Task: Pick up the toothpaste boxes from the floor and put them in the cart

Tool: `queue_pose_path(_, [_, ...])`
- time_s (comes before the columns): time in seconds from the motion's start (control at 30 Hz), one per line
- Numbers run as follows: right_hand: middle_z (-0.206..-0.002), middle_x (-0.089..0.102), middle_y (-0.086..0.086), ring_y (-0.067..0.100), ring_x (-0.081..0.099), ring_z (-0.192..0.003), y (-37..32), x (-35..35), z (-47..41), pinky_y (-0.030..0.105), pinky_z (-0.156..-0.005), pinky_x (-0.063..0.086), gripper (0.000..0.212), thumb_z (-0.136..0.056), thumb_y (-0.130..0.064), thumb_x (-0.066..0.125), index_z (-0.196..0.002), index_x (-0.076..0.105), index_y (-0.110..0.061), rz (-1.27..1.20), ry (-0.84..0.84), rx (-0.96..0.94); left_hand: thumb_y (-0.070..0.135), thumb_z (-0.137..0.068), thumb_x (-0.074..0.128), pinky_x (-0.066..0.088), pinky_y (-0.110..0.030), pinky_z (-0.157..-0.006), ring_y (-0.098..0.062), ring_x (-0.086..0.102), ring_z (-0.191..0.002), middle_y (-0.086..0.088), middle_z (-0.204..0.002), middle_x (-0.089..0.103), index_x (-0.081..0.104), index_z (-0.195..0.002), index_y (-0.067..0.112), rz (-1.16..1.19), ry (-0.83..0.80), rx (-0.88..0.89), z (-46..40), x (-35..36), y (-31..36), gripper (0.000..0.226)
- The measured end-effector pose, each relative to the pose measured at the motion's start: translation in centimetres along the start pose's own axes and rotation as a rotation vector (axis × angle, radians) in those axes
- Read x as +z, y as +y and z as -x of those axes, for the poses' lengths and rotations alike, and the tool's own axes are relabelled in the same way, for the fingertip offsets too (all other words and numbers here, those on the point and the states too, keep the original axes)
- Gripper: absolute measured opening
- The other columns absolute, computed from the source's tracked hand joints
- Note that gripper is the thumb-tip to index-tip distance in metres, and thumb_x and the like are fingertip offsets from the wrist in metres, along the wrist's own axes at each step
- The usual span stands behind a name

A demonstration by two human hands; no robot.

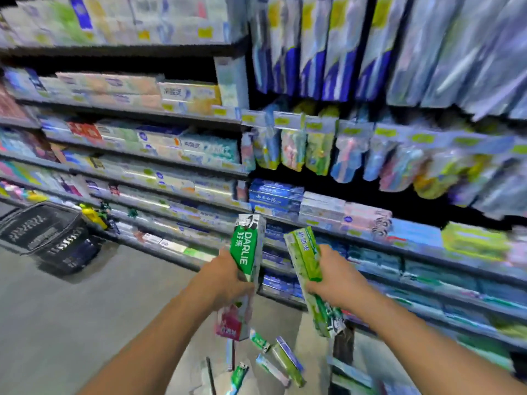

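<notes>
My left hand [228, 280] grips a green Darlie toothpaste box [247, 243] held upright, with a pink and white box [233, 317] below it in the same grip. My right hand [333, 277] grips a light green toothpaste box [306, 258], tilted, its lower end reaching down past the wrist. Several more toothpaste boxes [285, 357] lie scattered on the grey floor below my hands. The black shopping basket cart [48, 238] stands on the floor at the far left, well away from both hands.
Store shelves [176, 158] packed with toothpaste boxes run across the view, close in front of my hands. Hanging toothbrush packs [356, 149] fill the upper right. Grey floor [85, 309] stretches between me and the cart.
</notes>
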State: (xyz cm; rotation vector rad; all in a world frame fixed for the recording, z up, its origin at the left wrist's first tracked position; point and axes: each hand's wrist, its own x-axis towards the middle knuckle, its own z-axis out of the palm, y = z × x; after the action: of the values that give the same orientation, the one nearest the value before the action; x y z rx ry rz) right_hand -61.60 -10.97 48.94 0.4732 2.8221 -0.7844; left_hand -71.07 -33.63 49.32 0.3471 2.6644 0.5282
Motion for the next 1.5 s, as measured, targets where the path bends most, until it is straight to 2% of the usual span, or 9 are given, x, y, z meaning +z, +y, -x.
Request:
queue_pose_path(0.37, [-0.127,0.051,0.008,0.028,0.054,-0.112,23.3,-12.7,12.9,0.045,-0.092,0.049,0.073,-0.079,-0.038,0.077,-0.134,0.034,-0.015,-0.199,0.345,0.368,0.050,-0.070,0.071,0.030,-0.021,-0.040,0.000,0.048,-0.056,0.008,-0.069,0.053,0.030,-0.078,0.028,-0.199,-0.104,0.588,1.1,10.2,29.2,0.047])
queue_pose_path(0.5, [-0.109,0.056,0.003,0.024,0.058,-0.097,33.7,-16.6,20.5,0.042,-0.083,0.052,0.059,-0.078,-0.037,0.077,-0.119,0.040,-0.018,-0.228,0.405,0.501,0.056,-0.066,0.074,0.030,-0.018,-0.036,0.002,0.047,-0.055,0.016,-0.070,0.050,0.031,-0.086,0.025,-0.204,-0.171,0.676,4.5,17.6,40.7,0.057])
queue_pose_path(0.83, [-0.112,0.053,0.000,0.023,0.057,-0.103,55.1,-23.1,39.5,0.034,-0.084,0.048,0.062,-0.079,-0.034,0.076,-0.123,0.038,-0.013,-0.317,0.607,0.799,0.036,-0.073,0.078,0.040,-0.021,-0.040,-0.015,0.057,-0.052,-0.002,-0.064,0.060,0.051,-0.076,0.015,-0.214,-0.461,0.963,17.2,33.2,65.8,0.034])
queue_pose_path(0.9, [-0.117,0.056,0.002,0.025,0.059,-0.106,58.8,-23.8,42.5,0.038,-0.088,0.051,0.061,-0.078,-0.034,0.075,-0.123,0.040,-0.013,-0.357,0.666,0.841,0.036,-0.073,0.078,0.045,-0.020,-0.046,-0.022,0.063,-0.065,-0.001,-0.071,0.061,0.049,-0.083,0.017,-0.236,-0.506,1.018,19.3,36.1,70.2,0.036])
queue_pose_path(0.97, [-0.122,0.055,0.003,0.025,0.059,-0.109,61.3,-24.5,44.3,0.037,-0.089,0.051,0.065,-0.078,-0.035,0.075,-0.127,0.039,-0.012,-0.385,0.690,0.876,0.043,-0.071,0.081,0.051,-0.029,-0.056,-0.025,0.064,-0.078,-0.007,-0.089,0.062,0.045,-0.101,0.011,-0.284,-0.499,1.016,21.0,37.9,73.5,0.057])
queue_pose_path(1.07, [-0.104,0.057,0.004,0.021,0.058,-0.086,66.7,-25.9,47.1,0.035,-0.067,0.050,0.054,-0.076,-0.036,0.075,-0.109,0.039,-0.015,-0.387,0.714,0.950,0.043,-0.066,0.084,0.055,-0.034,-0.050,-0.025,0.065,-0.076,-0.010,-0.093,0.061,0.042,-0.105,0.008,-0.228,-0.626,0.988,22.7,42.2,79.3,0.067])
queue_pose_path(1.2, [-0.090,0.055,0.000,0.017,0.053,-0.075,73.8,-28.9,49.2,0.031,-0.053,0.041,0.058,-0.067,-0.036,0.081,-0.102,0.038,-0.019,-0.418,0.771,1.049,0.030,-0.066,0.084,0.061,-0.052,-0.067,-0.015,0.064,-0.064,0.001,-0.073,0.066,0.068,-0.086,0.030,0.050,-1.049,0.851,22.6,47.2,86.7,0.026])
queue_pose_path(1.27, [-0.086,0.052,-0.006,0.016,0.052,-0.077,77.2,-31.1,49.9,0.027,-0.049,0.035,0.064,-0.065,-0.035,0.085,-0.107,0.039,-0.019,-0.442,0.811,1.073,0.030,-0.065,0.086,0.060,-0.052,-0.073,-0.015,0.066,-0.064,0.005,-0.078,0.072,0.071,-0.089,0.036,0.081,-1.188,0.833,22.4,49.2,90.7,0.029])
queue_pose_path(1.5, [-0.096,0.058,0.003,0.021,0.060,-0.081,88.1,-38.4,52.0,0.041,-0.064,0.057,0.063,-0.065,-0.027,0.086,-0.110,0.043,-0.018,-0.508,0.871,1.176,0.031,-0.054,0.089,0.060,-0.052,-0.072,-0.022,0.070,-0.074,-0.003,-0.093,0.075,0.056,-0.116,0.026,0.024,-1.261,0.856,23.7,55.9,105.0,0.070])
